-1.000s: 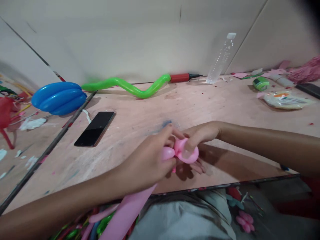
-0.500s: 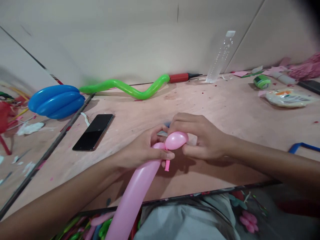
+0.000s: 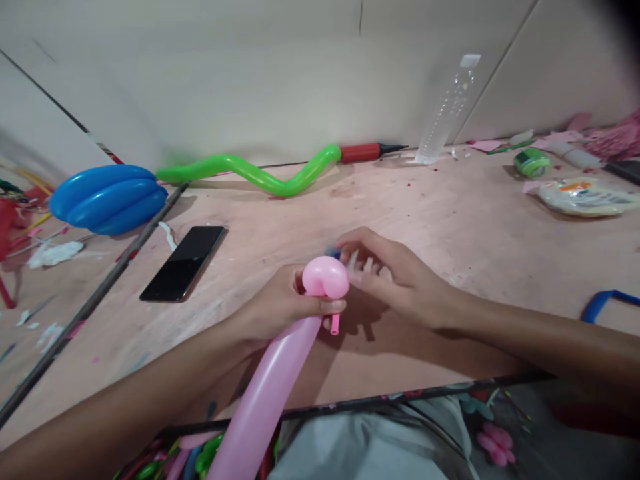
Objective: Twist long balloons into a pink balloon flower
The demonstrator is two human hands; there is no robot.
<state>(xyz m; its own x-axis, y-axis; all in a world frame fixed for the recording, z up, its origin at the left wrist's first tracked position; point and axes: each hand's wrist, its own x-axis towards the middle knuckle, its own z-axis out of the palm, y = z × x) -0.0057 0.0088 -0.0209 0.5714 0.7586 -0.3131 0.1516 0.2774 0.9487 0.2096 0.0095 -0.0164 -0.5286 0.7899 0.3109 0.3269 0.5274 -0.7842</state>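
Observation:
A long pink balloon slants up from the lower edge of the view, its upper end bent into a small rounded bubble. My left hand is closed around it just below that bubble, thumb across the front. The balloon's narrow uninflated nozzle hangs down beside the thumb. To the right of the bubble, my right hand has its fingers apart and curved, somewhat blurred, with nothing held in them. Its fingertips are close to the bubble; whether they touch it I cannot tell. A small dark blue bit shows behind the bubble.
A black phone lies on the tabletop at left, near a blue balloon bundle. Along the wall are a wavy green balloon, a red hand pump and a clear bottle. A green roll and plastic packet sit right.
The pink bubble has folded over to the left, on top of my left hand's grip. My right hand has let go of it and spread its fingers.

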